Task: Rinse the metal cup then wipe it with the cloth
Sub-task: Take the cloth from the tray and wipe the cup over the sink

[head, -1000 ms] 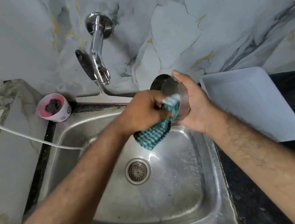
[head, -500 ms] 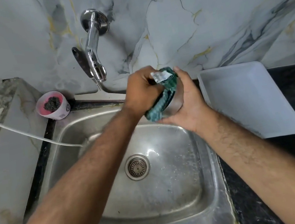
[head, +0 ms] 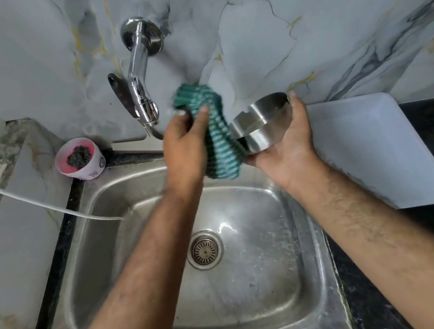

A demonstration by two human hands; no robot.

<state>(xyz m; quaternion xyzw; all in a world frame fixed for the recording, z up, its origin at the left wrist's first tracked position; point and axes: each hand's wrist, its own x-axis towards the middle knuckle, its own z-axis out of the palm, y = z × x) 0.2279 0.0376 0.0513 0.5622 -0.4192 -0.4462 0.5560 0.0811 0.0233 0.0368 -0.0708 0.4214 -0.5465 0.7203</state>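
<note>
Marble wall (head: 300,19) backs a steel sink (head: 260,287) with a chrome tap (head: 142,90). Over the sink's far edge, the right hand (head: 288,148) cradles the metal cup (head: 261,124), tipped on its side. Beside it, the left hand (head: 184,149) grips the green cloth (head: 213,136), which touches the cup's left side.

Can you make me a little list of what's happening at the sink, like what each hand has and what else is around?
place: steel sink under a marble wall
left hand: gripping the green striped cloth
right hand: holding the metal cup on its side, above the sink
cloth and cup: cloth lies against the cup's left side
tap: no water seen running
left of sink: pink tub with a dark scrubber inside
right of sink: white tray on the dark counter
drain: uncovered
</note>
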